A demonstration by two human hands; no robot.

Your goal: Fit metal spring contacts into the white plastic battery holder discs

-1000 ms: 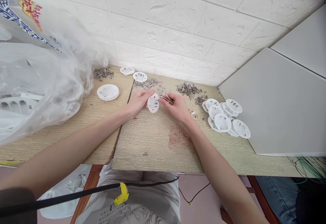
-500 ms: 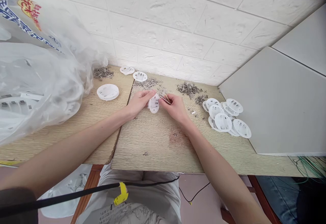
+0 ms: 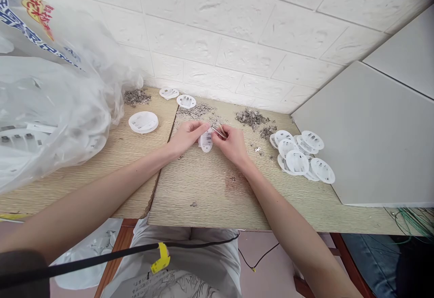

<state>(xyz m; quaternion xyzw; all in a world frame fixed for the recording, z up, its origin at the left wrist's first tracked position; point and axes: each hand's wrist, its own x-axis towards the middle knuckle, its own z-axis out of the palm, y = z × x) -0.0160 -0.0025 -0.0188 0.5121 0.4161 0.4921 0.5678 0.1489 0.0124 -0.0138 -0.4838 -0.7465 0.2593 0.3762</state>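
My left hand [image 3: 189, 137] grips a white round plastic battery holder [image 3: 206, 142] by its left side, thumb over the upper edge. Small metal contacts show in the slots on its face. My right hand [image 3: 233, 143] is closed around metal tweezers [image 3: 219, 132], whose tip points left at the holder's upper part. Whether the tip pinches a small piece is too fine to tell. Just behind the hands, small metal contacts [image 3: 200, 110] lie scattered on the wooden table [image 3: 203, 185].
Several white holders [image 3: 297, 162] are heaped at the right beside a grey panel [image 3: 369, 149]. Darker metal pieces [image 3: 251, 118] form a pile at the back. More holders [image 3: 143, 122] are stacked at the left, near a large plastic bag [image 3: 50, 103]. A black cable [image 3: 111, 257] crosses in front.
The holder has tipped slightly in my left hand, and its upper part is now more covered by the thumb. The tweezers' tip has shifted a little up and left.
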